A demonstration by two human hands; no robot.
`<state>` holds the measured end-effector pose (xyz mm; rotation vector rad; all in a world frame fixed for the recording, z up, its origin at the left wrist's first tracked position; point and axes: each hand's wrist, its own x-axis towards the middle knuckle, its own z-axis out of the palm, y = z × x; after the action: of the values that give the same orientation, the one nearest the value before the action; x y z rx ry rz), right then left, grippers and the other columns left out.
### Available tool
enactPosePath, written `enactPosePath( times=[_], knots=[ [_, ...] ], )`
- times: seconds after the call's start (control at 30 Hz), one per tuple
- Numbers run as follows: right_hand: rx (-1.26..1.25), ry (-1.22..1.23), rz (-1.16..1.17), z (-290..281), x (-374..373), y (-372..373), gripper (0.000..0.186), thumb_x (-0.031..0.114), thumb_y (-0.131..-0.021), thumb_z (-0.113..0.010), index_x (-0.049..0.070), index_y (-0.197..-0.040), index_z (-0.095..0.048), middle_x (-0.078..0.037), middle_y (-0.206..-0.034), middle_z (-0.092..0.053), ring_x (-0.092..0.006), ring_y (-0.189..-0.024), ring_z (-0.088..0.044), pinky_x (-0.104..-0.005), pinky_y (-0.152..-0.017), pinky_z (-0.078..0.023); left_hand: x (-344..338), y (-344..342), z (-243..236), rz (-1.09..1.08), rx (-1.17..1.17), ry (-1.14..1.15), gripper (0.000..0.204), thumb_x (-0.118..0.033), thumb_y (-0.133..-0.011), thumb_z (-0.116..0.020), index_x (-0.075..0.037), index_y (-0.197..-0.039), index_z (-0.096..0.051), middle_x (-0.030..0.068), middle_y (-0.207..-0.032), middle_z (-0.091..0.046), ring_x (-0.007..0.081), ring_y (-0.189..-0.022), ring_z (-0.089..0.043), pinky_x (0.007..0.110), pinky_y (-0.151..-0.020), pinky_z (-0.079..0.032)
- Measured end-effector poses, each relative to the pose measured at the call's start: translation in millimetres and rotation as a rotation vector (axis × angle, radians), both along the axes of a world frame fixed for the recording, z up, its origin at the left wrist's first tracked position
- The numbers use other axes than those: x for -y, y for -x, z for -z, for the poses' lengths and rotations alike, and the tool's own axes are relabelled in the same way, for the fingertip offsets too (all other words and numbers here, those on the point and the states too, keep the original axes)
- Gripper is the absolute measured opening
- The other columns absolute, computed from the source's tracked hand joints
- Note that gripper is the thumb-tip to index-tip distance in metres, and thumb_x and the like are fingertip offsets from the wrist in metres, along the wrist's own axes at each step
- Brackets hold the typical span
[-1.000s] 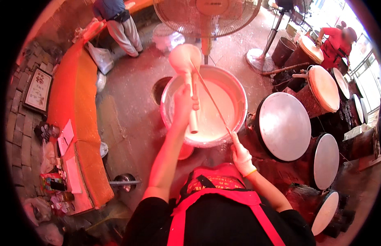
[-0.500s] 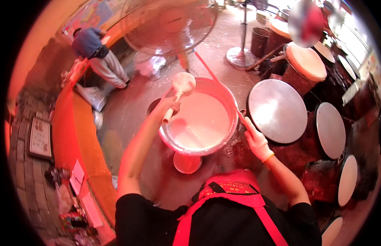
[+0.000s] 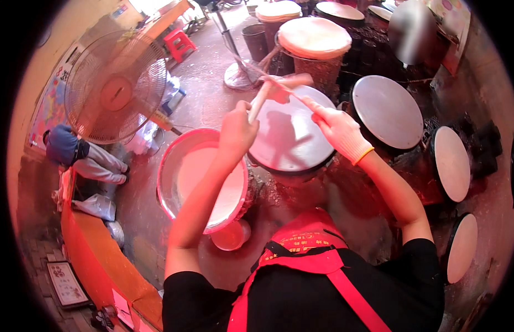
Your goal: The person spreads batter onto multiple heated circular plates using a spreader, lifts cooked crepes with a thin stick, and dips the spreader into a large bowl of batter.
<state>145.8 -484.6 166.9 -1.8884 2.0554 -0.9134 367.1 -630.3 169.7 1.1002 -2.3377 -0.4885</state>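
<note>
My left hand (image 3: 238,128) is closed round the pale handle of a ladle (image 3: 259,103), raised over the near round griddle (image 3: 293,138). The ladle's head looks tipped, and partly overlaps a long thin flat stick (image 3: 294,95). My right hand (image 3: 341,131), in a white glove with a yellow cuff, grips that stick, which slants up and to the left across the griddle. A dark shadow falls on the griddle's pale metal top. Left of it stands a large pink-rimmed tub (image 3: 244,200) of creamy batter (image 3: 200,169), partly hidden behind my left forearm.
More round griddles (image 3: 387,110) stand to the right, another (image 3: 451,163) beyond. A stack of thin flat rounds (image 3: 314,39) sits on a drum at the back. A fan (image 3: 116,91) stands at left, with a person (image 3: 85,155) bending below it. A small bucket (image 3: 229,235) is by the tub.
The ladle, held over the tub before, is now over the near griddle and tilted. Both my hands have moved up and closer together, and my view has turned right.
</note>
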Motion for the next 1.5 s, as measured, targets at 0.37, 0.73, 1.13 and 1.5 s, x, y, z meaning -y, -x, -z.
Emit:
enactPosePath(
  times=[0.37,0.73,1.13,1.5],
  knots=[
    [0.215,-0.171,0.435,196,-123,40,0.045,0.024,-0.090,-0.056,0.028,-0.134,-0.048,-0.016,-0.093,-0.061,-0.0360,-0.075,-0.062,-0.0448,-0.067,-0.050,-47,141,134,-0.193,-0.383,-0.453,0.027,-0.008,-0.073,-0.064,0.001,-0.095,-0.051,0.0083,-0.065,-0.059,0.0132,-0.047,-0.055,0.027,-0.040,-0.043],
    [1.224,-0.074,0.552,178,-41,6,0.046,0.021,-0.096,-0.045,0.024,-0.141,-0.039,-0.002,-0.060,-0.044,-0.0152,-0.040,-0.044,-0.0322,-0.037,-0.037,12,130,-37,0.379,-1.295,-1.094,0.016,-0.020,-0.094,-0.050,-0.008,-0.088,-0.042,-0.0029,-0.065,-0.039,0.0078,-0.052,-0.040,0.022,-0.045,-0.034],
    [1.640,0.333,0.764,172,41,-112,0.036,0.030,-0.097,-0.049,0.026,-0.132,-0.044,0.002,-0.056,-0.035,-0.0112,-0.033,-0.034,-0.0289,-0.030,-0.030,-93,-76,101,-0.347,-0.849,-1.373,0.016,-0.016,-0.092,-0.056,-0.012,-0.085,-0.042,-0.0085,-0.059,-0.034,0.0021,-0.045,-0.031,0.019,-0.038,-0.024],
    [1.541,0.163,0.781,187,-36,-116,0.039,0.024,-0.097,-0.049,0.030,-0.136,-0.045,0.003,-0.056,-0.035,-0.0084,-0.034,-0.030,-0.0258,-0.030,-0.028,-131,-185,145,-0.573,-0.890,-1.570,0.014,-0.016,-0.094,-0.055,-0.008,-0.084,-0.048,-0.0079,-0.056,-0.036,0.0017,-0.043,-0.034,0.018,-0.037,-0.028]
  ],
)
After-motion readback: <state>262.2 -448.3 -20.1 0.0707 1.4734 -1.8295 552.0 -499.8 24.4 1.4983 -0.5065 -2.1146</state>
